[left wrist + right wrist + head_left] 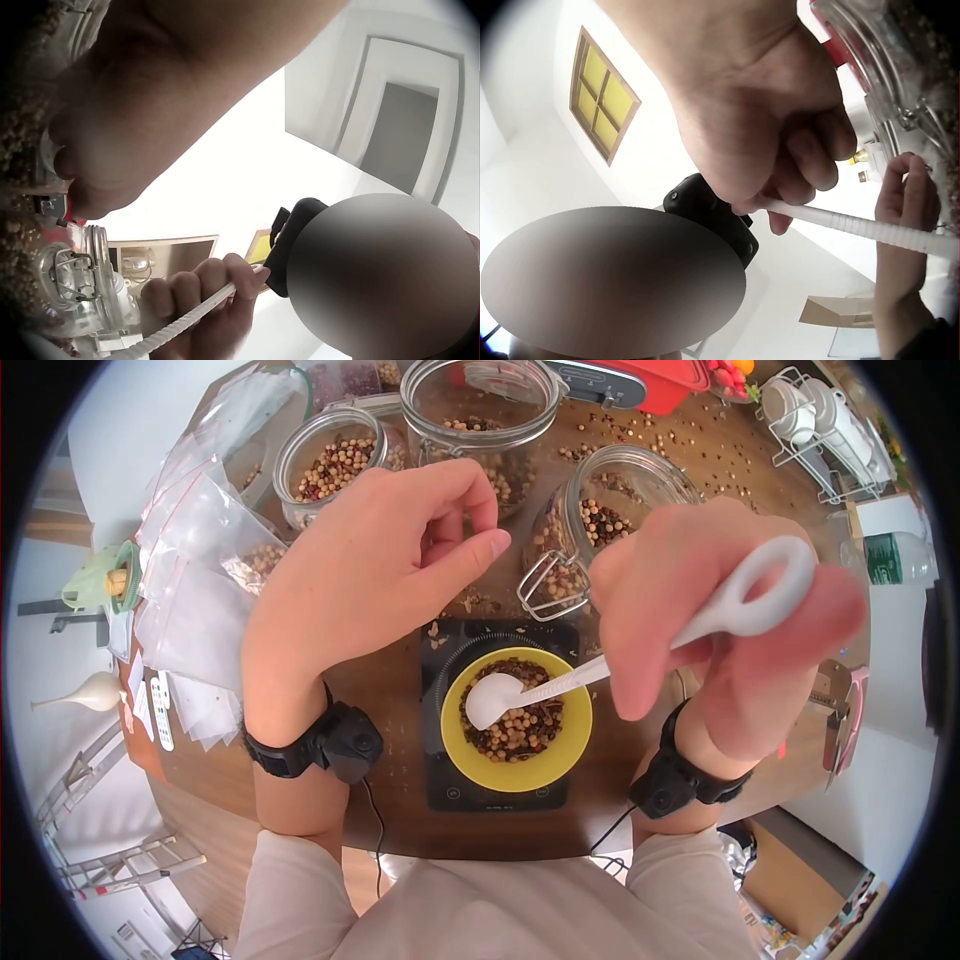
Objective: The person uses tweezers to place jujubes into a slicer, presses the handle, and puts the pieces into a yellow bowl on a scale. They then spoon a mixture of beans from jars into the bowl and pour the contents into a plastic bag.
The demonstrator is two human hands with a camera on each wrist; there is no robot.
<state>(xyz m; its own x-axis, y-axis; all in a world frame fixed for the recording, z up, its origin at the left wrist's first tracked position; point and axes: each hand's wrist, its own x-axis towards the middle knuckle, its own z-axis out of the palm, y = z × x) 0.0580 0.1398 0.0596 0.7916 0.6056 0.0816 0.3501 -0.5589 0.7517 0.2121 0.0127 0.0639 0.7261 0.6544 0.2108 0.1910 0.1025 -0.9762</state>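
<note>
1. Right hand (698, 595): fingers curled round the shaft of a white spoon (492, 701) with a ribbed shaft and an oval loop at the upper end; partly blurred in the head view.
2. Spoon: smooth, rounded head over the yellow bowl; whether it touches the contents cannot be told.
3. Round yellow bowl (576, 740): smooth flared rim; holds a mix of small grains (517, 745), round tan ones among dark brown pieces. Bowl sits on a flat black rectangular scale (437, 785) on the brown, wood-toned bench (398, 710).
4. Left hand (365, 565): fingers loosely bent, thumb extended, holding nothing; raised above the bench, up and left of the bowl.
5. Beyond the hands: three clear glass jars (560, 550) containing similar grains, the right one with a wire clasp.
6. Far left: thin, creased clear plastic bags (185, 600); loose grains scattered behind the right jar.
</note>
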